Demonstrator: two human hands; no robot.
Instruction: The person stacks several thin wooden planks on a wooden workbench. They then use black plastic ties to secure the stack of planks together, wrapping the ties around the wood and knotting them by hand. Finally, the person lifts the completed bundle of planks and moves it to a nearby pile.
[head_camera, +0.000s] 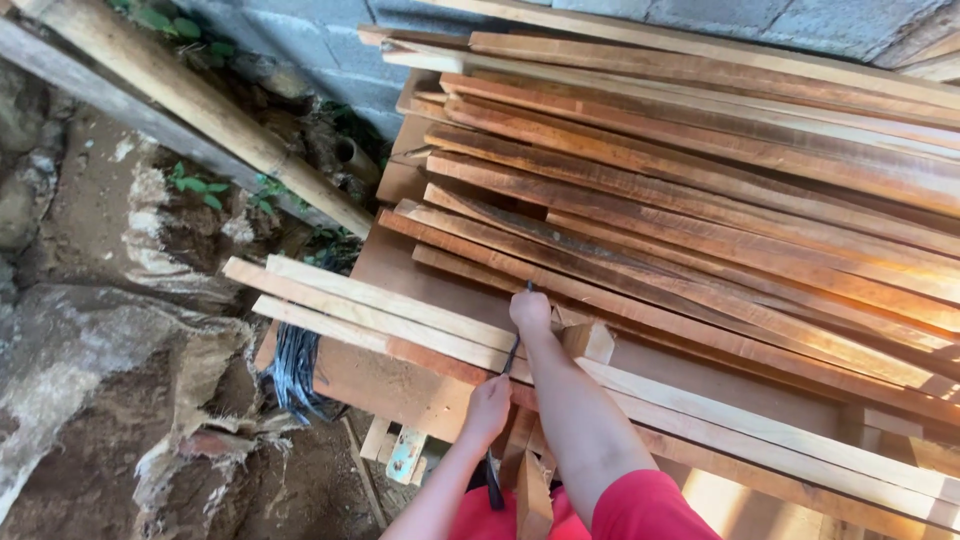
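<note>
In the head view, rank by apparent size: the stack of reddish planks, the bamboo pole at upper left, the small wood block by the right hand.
1. Stack of reddish planks, largest by far.
2. Bamboo pole.
3. Small wood block, beside the right hand.

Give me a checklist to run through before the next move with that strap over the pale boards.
1. Right hand gripping the far end of the dark strap: ok, fist closed on it.
2. Left hand holding the near end: ok, closed on the strap at the near edge.
3. Strap lying across the pale boards: ok, it runs taut between the hands.
4. Pale boards lined up: ok, they lie side by side with left ends nearly even.
5. Strap passing under the boards: cannot tell, hidden.
6. Small wood block clear of the strap: cannot tell, it sits right beside the right forearm.
</note>
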